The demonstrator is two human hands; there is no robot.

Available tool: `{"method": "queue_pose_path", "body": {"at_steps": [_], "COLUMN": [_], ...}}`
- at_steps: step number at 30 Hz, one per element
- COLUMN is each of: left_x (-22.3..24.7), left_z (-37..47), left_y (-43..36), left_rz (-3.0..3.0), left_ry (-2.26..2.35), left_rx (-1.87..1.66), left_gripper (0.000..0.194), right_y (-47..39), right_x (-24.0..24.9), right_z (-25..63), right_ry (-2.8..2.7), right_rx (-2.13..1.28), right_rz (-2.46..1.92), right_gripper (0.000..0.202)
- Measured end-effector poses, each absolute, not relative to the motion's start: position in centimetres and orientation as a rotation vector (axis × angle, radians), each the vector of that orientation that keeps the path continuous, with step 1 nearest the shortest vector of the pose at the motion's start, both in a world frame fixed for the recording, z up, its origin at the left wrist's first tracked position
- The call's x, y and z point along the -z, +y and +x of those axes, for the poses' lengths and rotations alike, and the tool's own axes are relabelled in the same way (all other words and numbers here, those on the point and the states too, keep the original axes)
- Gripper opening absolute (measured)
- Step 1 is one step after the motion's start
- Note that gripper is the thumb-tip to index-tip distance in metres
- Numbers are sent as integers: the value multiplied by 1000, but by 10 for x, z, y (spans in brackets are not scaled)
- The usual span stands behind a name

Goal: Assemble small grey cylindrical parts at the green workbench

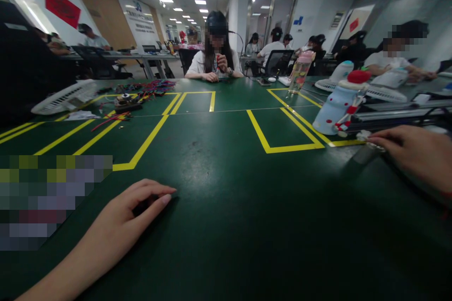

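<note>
My left hand (132,211) rests on the green table (212,225) at the lower left, its fingers loosely bent, thumb and forefinger a little apart, holding nothing. At the right edge, my right hand (413,150) pinches a small whitish, crumpled-looking item (363,136) at the top of a clear container (363,154); its exact nature is unclear. Just behind that container stands a light blue bottle (328,110) with a red top and a red and white figure hanging on it.
Yellow tape lines (150,141) mark the table. Wires (151,89), a small device (125,102) and a white fan (67,96) lie at the back left. A pink-lidded bottle (300,73) and metal rails (395,115) are at the right. A person (215,51) sits opposite.
</note>
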State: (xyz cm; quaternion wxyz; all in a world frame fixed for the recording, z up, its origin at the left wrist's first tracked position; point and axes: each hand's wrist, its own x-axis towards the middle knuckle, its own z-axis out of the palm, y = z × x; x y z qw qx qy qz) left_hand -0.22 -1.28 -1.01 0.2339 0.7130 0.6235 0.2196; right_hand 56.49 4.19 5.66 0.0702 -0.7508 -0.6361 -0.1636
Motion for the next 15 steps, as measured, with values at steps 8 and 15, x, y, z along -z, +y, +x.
{"method": "queue_pose_path", "body": {"at_steps": [8, 15], "left_x": [4, 8], "left_z": [2, -2], "left_y": [-16, -14], "left_rz": [1953, 1952], "left_ry": [1740, 1723], "left_rx": [-594, -569], "left_gripper": [38, 41], "right_y": [48, 53], "right_x": [-59, -53], "right_z": [583, 590], "right_ry": [-1823, -1715], "right_rx": [396, 290], "right_rz": [-2401, -2489], "right_gripper": [49, 42]}}
